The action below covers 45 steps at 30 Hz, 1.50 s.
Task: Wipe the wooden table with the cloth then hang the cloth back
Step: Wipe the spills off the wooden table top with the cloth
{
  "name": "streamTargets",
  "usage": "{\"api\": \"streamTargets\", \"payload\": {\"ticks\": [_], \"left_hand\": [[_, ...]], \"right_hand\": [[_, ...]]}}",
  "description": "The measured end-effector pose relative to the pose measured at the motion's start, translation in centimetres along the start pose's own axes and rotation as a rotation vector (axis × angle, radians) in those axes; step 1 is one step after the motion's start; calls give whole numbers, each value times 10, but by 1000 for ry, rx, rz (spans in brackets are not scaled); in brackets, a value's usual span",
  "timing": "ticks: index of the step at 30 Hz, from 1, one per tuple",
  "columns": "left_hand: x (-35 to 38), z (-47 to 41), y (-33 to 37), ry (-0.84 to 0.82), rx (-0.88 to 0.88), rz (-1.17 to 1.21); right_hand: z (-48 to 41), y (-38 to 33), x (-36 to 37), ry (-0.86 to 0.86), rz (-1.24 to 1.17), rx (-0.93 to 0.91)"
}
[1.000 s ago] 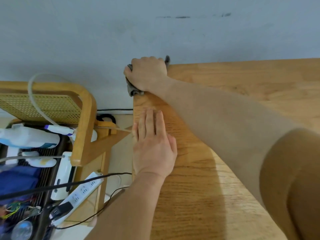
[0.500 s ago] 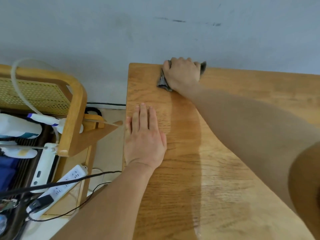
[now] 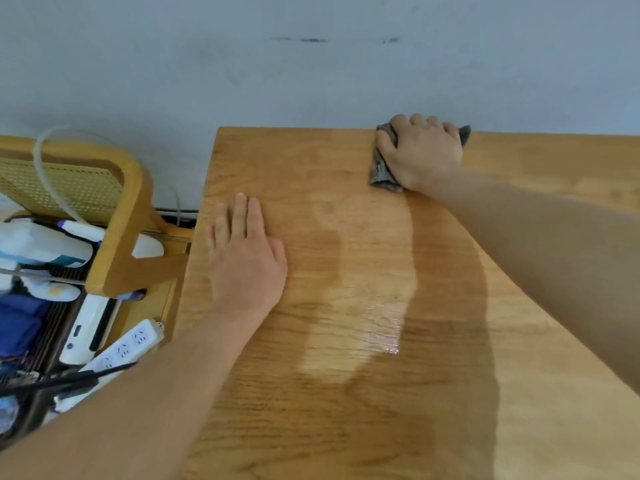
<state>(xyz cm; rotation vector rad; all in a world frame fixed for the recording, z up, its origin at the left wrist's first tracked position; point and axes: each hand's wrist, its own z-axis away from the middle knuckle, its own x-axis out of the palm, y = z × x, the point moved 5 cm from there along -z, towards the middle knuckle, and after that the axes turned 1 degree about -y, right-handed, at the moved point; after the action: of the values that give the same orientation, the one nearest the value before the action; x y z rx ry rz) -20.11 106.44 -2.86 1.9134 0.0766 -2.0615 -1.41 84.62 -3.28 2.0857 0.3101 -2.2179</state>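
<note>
While right hand (image 3: pixel 420 152) gripped cloth (image 3: pixel 379 171), curled over it, at far edge of table (image 3: pixel 346 410), left hand (image 3: pixel 247 258) lay flat, released, near left edge. Cloth sat well right and far of left hand; right hand alone on it. Far edge stretched rightward: likely next pass.

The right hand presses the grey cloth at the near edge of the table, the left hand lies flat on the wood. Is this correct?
No: in the head view the right hand presses the cloth at the far edge of the table, by the wall. The left hand lies flat.
</note>
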Motion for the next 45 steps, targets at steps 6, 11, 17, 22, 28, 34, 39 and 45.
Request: {"api": "streamTargets", "payload": {"ticks": [6,11,17,22,28,34,39,45], "left_hand": [[37,1,176,-45,270,72],[52,0,235,-70,247,33],[48,-1,235,-59,203,22],[46,-5,235,-36,147,18],[46,-1,238,-32,164,-4],[46,-5,238,-3,160,-8],[46,-5,238,-20,159,-29],[48,-5,235,-16,156,-17]], "right_hand": [[29,123,-12,-31,14,107],[29,171,-12,48,83,149],[1,116,-10,42,32,-4],[-17,65,-6,90,-89,-177],[3,133,-13,147,-90,-133],[8,285,-28,113,-27,265],[2,225,-22,172,-10,265],[10,115,-9,140,-121,-100]]}}
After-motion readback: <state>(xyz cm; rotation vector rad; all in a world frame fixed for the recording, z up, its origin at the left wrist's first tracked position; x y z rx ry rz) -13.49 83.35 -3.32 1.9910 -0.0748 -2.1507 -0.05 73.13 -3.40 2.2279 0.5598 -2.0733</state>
